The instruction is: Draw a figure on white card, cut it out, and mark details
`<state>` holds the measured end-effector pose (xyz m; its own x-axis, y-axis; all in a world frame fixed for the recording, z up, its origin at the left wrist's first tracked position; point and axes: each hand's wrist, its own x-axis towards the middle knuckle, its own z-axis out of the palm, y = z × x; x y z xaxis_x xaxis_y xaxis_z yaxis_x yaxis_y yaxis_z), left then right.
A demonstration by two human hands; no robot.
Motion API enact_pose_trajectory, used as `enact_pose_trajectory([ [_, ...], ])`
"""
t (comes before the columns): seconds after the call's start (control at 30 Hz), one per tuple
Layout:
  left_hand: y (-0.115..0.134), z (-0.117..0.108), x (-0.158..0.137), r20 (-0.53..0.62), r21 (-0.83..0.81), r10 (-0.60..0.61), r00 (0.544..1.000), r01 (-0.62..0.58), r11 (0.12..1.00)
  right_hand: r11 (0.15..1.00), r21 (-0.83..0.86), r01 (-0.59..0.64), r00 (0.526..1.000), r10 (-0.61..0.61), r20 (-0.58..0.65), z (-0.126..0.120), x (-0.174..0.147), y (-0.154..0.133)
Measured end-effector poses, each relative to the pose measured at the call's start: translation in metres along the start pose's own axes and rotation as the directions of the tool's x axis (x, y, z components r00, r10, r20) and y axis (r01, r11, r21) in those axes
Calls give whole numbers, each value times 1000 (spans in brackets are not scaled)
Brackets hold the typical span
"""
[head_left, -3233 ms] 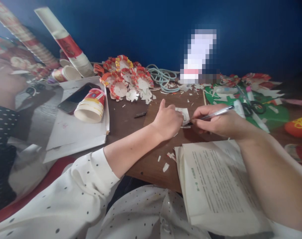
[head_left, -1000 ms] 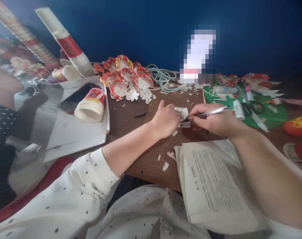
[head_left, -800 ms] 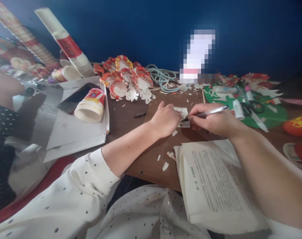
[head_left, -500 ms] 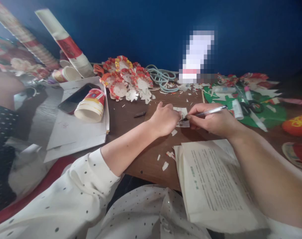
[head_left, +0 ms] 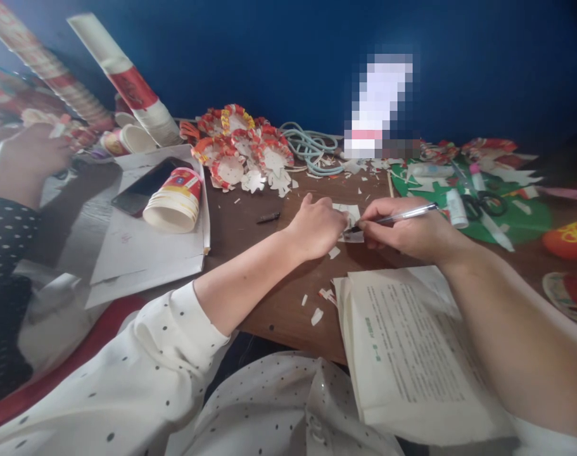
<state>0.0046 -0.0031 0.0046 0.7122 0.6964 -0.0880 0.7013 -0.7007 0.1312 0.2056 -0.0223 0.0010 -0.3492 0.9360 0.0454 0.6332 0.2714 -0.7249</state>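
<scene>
My right hand (head_left: 402, 229) grips a pen (head_left: 406, 214) with a clear barrel, its tip low over a small piece of white paper (head_left: 349, 209) on the brown table. Dark marks show on that paper, too small to read. From the other side my left hand (head_left: 319, 227) is closed, fingers bent down and pressed at the paper's left edge; its fingertips are partly hidden. A dark pen cap (head_left: 268, 218) lies left of my left hand. Below my right wrist is an open book (head_left: 412, 342) with printed pages, partly under my forearm.
Paper cups (head_left: 171, 202) and a phone (head_left: 145, 187) rest on a white folder (head_left: 140, 253). Red-and-white paper cutouts (head_left: 243, 149) and a pale blue cord (head_left: 311, 149) lie behind. Scissors (head_left: 482, 204) and a glue stick (head_left: 456, 208) lie on a green sheet (head_left: 530, 218). Another person's hand (head_left: 26, 158) works at left.
My pen has shifted slightly at the paper, while my left hand stays in place. At the left, the other person's hand has risen and now holds a small white piece.
</scene>
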Motion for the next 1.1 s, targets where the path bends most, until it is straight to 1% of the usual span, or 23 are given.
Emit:
enact_pose_trajectory([
  [0.27, 0, 0, 0, 8, 13, -1, 1000, 1, 1000, 1000, 12, 13, 1000, -14, 14, 0, 0, -3],
  [0.43, 0, 0, 0, -9, 8, 1, 1000, -1, 1000, 999, 30, -13, 999, 12, 31, 0, -1, -5],
  [0.6, 1, 0, 0, 12, 25, 4, 1000, -4, 1000, 998, 50, -32, 999, 30, 41, -1, -1, -6],
  [0.8, 1, 0, 0, 6, 17, -5, 1000, 4, 1000, 996, 62, -70, 995, 66, 69, -1, -1, -7],
  [0.93, 1, 0, 1, 17, 15, -20, 1000, 20, 1000, 996, 53, -65, 996, 61, 68, 0, -1, -8],
  [1.1, 1, 0, 1, 3, -3, -18, 1000, 18, 1000, 996, 57, -63, 996, 59, 72, 0, -1, -7],
])
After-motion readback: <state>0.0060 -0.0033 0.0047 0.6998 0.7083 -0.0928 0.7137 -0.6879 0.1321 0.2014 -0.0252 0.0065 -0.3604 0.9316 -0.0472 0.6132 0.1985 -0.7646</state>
